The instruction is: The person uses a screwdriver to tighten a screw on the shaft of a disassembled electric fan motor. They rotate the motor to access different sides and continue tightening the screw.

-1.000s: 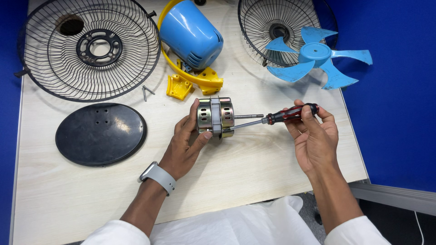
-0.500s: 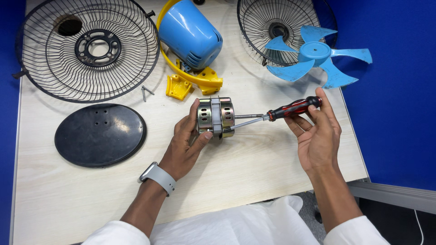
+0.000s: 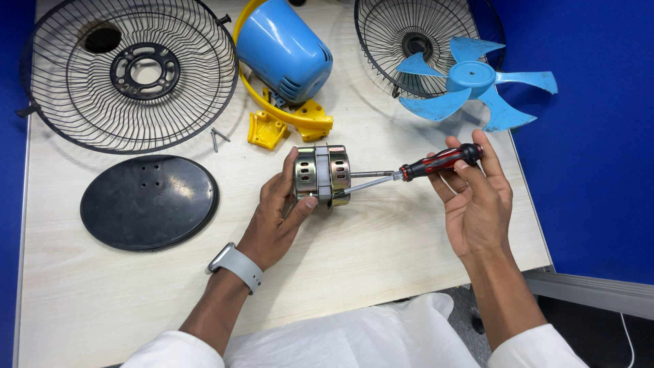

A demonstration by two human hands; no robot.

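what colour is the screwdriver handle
Red and black, on the screwdriver held in the right hand; the head view shows it clearly.

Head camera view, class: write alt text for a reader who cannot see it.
A person's left hand holds a metal fan motor above a pale wooden table while the right hand sets a red-and-black screwdriver against it. Around them lie two wire fan guards, a blue fan blade, a blue motor housing and a black round base.

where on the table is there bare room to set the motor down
Bare wood lies along the near edge of the table, below the black base disc and left of the left hand, and between both hands under the screwdriver. The far side is crowded: two grilles, blue housing, yellow bracket, fan blade.
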